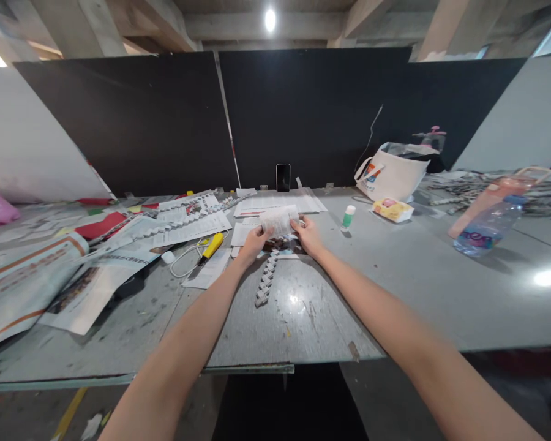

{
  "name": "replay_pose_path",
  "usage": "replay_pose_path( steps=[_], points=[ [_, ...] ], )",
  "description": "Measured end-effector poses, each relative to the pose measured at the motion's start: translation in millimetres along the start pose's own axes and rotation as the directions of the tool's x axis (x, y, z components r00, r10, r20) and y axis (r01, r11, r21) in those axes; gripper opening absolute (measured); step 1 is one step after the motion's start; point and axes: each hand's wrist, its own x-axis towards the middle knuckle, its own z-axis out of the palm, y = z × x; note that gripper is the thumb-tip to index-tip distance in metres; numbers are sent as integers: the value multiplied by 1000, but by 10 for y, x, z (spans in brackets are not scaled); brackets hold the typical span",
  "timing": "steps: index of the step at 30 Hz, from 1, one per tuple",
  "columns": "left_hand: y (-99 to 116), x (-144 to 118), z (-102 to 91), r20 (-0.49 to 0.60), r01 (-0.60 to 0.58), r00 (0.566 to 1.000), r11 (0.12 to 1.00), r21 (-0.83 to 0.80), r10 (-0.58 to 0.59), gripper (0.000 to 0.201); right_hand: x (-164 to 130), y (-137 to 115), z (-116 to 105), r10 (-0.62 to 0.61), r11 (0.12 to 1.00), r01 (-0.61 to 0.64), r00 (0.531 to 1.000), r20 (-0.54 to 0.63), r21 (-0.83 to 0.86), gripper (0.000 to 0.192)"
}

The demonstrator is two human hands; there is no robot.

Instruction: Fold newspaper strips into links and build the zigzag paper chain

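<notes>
From the head camera, the left hand (253, 242) and right hand (308, 236) each pinch one end of a small white printed paper strip (280, 220), held just above the scuffed grey metal table (395, 294). The strip's long axis runs left to right, its face tilted towards the viewer. Its print is too small to read. A folded paper chain (265, 278) lies below the hands, running towards the viewer. A green-capped glue stick (348, 217) stands upright to the right.
</notes>
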Motion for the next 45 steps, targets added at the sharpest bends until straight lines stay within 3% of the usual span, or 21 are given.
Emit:
replay_pose_path(
  steps=[7, 14, 20, 26, 31, 37, 45],
  points=[
    [-8, -33, -7, -1, 15, 1000, 994, -111, -15, 45, -53, -67, 60, 34, 997, -35, 999, -14, -73, 43],
    [47, -70, 7, -13, 120, 992, 953, -277, -128, 48, -62, -88, 76, 38, 995, -39, 999, -11, -91, 33],
    [29, -9, -54, 3, 171, 984, 936, -307, -179, 23, -35, -39, 55, 43, 998, -43, 999, 6, -44, 19],
    [5, -5, -44, -8, 145, 989, 966, -213, -150, 46, -63, -62, 64, 34, 998, -32, 998, 43, -46, 15],
    [-13, -38, -39, 16, 80, 997, 995, -55, -80, 53, -68, -98, 98, 24, 998, -22, 1000, 21, -67, 30],
    [-52, -23, -41, -57, 99, 992, 979, -177, -110, 62, -85, -161, 127, 76, 993, -68, 994, 81, -97, 64],
    [-43, -35, -38, -26, 94, 995, 989, -117, -98, 58, -169, -240, 136, 14, 962, 3, 998, 60, -274, 64]
  ],
)
